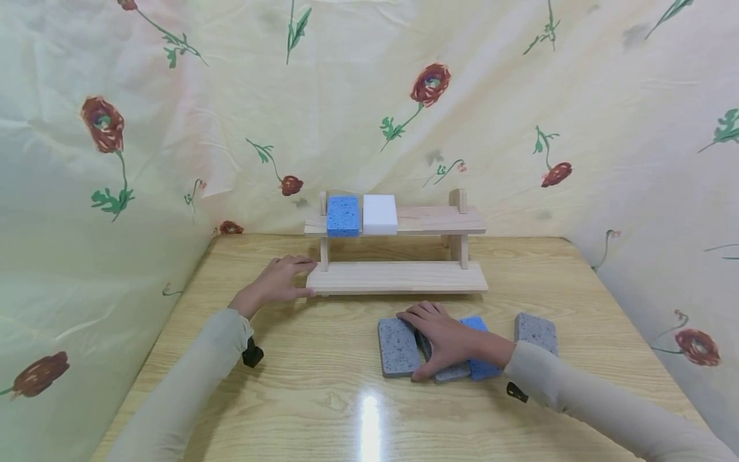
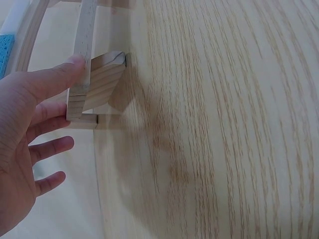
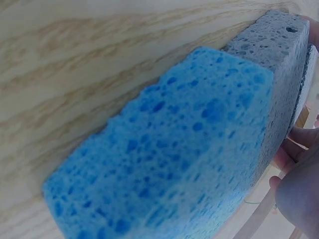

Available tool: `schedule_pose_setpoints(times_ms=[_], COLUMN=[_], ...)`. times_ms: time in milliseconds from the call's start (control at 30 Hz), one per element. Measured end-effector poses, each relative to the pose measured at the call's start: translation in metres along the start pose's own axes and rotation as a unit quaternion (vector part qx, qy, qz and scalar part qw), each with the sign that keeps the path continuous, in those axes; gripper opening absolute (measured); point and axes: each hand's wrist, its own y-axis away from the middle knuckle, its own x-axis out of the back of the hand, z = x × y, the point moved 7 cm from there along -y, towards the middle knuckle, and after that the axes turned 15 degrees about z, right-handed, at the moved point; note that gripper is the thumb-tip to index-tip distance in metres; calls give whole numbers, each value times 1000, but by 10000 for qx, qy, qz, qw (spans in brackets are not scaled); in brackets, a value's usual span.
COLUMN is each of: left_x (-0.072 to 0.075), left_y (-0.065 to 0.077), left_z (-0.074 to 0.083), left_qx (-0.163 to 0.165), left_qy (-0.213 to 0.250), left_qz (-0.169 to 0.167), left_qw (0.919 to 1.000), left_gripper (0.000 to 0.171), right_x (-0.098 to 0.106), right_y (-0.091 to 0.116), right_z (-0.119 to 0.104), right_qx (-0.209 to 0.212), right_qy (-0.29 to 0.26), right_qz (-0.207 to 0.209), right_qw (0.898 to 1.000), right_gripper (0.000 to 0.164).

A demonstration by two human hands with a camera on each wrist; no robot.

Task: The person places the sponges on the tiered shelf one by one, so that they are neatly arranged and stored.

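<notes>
My left hand (image 1: 281, 280) is at the left end of the lower board of a two-tier wooden shelf (image 1: 398, 277). In the left wrist view, its thumb and first fingers pinch the board end (image 2: 79, 97), while the other fingers spread loosely. My right hand (image 1: 447, 340) spans a grey speckled sponge (image 1: 398, 350) on the table, thumb at the near edge and fingers at the far edge. Beside it, partly under the hand, lie another grey sponge (image 3: 276, 42) and a blue sponge (image 3: 164, 144). The palm side of the right grip is largely hidden.
On the upper board stand a blue sponge (image 1: 343, 216) and a white sponge (image 1: 380, 214), side by side at the left. One more grey sponge (image 1: 535, 332) lies by the right forearm. Flowered cloth (image 1: 358, 128) hangs behind and along both sides of the wooden table (image 1: 300, 398).
</notes>
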Motion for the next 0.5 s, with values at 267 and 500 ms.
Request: schedule_pose_setpoints(times_ms=[267,500], left_x=[1,0], left_y=[1,0], left_z=[1,1], left_qx=[-20,-31], left_qy=[-11,-20], left_qz=[10,27], left_qw=[10000,10000], left_gripper=[73,73], right_x=[3,2], right_y=[-1,-1], right_z=[-3,-2], right_qx=[9,-5], right_qy=[-24,-15], right_qz=[4,-14], right_qw=[10000,10000], right_gripper=[114,114])
